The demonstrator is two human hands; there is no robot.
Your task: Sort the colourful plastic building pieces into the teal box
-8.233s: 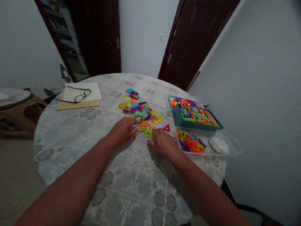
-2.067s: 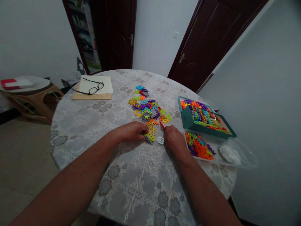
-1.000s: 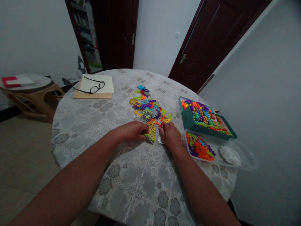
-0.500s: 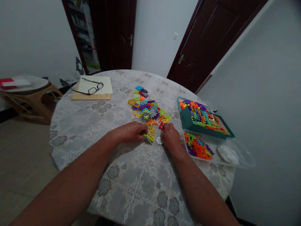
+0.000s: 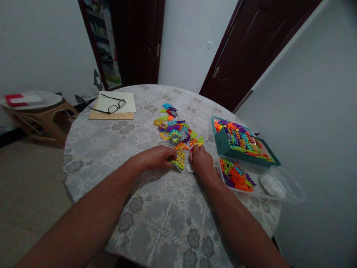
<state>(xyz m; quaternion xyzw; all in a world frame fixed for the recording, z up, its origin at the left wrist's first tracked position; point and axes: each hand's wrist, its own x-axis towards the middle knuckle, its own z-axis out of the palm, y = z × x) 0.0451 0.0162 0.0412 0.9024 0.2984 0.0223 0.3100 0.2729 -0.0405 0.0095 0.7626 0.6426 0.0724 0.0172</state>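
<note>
My left hand (image 5: 161,157) is closed on the left edge of a yellow and lime lattice piece (image 5: 180,160) near the middle of the table. Just right of it, my right hand (image 5: 199,159) rests at the pile's lower right, its fingers bent downward. A bit of red shows at its fingertips, and whether they grip it is hidden. Beside that hand lies a white piece (image 5: 190,168), partly covered. Beyond both hands spreads a loose pile of coloured toothed pieces (image 5: 174,131), in purple, blue, orange, yellow and green.
On the right of the table (image 5: 156,208) stand a green box (image 5: 231,148) of coloured pieces and a clear tub (image 5: 237,178) of more. A clear lid (image 5: 292,186) holds a white bag. Glasses (image 5: 113,108) lie on papers (image 5: 124,116) at the far left.
My right hand has shifted slightly, now covering more of the red piece and part of the white piece. The whole view has moved a little. My left hand keeps its hold.
</note>
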